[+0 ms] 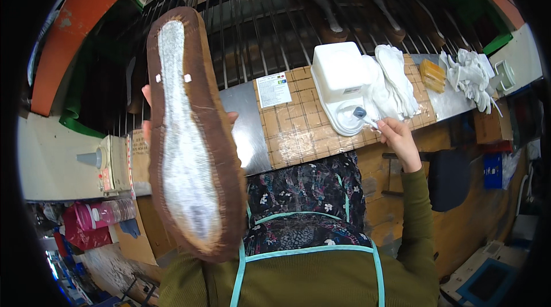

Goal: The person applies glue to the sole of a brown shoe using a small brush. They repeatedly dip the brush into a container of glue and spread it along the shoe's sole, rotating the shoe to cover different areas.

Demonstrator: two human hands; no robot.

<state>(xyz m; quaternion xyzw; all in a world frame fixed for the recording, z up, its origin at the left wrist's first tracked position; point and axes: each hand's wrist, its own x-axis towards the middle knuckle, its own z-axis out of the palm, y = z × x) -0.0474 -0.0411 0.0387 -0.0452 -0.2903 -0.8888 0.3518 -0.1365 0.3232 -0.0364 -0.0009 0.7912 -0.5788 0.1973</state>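
My left hand [147, 97] grips a brown shoe [227, 192] turned sole up, with fingers showing at both its sides. The long middle of its underside is whitish and silvery, and two small white pieces sit at the narrower part. My right hand [399, 140] is pinched on the thin handle of what looks like a small brush [360, 112] with a dark blue-grey head. That head is over the round dish at the foot of a white plastic dispenser [338, 69]. Whether it touches the dish cannot be told.
White cloth gloves [396, 74] lie right of the dispenser, beside a yellowish block [432, 76] and another glove pile [468, 74]. A printed card [274, 90] lies on the taped cardboard [295, 135]. Beyond is a metal bar rack [252, 31] with more shoes [324, 14].
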